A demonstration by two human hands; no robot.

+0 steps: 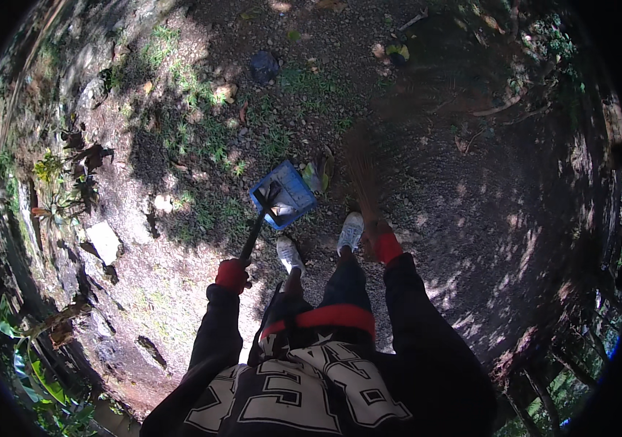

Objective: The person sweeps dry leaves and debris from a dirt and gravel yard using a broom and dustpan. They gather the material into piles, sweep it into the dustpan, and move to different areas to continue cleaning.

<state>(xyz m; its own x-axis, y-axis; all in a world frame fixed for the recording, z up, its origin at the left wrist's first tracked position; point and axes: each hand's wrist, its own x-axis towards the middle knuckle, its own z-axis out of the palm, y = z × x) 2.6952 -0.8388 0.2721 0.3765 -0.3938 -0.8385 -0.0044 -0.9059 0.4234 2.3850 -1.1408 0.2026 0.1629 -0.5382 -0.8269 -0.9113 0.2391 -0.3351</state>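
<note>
My left hand (244, 272), below a red cuff, is closed around the dark handle of a blue dustpan (298, 191). The pan rests on the ground ahead of my feet, with a few pale and dark scraps inside, too small to name. My right hand (378, 234) grips a brown stick broom (363, 175) near its bound end. The bristles fan out away from me and look slightly blurred. Between pan and broom lies a large green-and-brown leaf (319, 172), close to the pan's far right edge.
Gravelly soil with grass tufts (212, 142) surrounds my white shoes (290, 254). A dark stone (264, 66) sits farther ahead, near a yellowish leaf (398, 51). To the left are a pale slab (104, 242), rocks and plants (48, 167). Branches (504, 105) lie at the far right.
</note>
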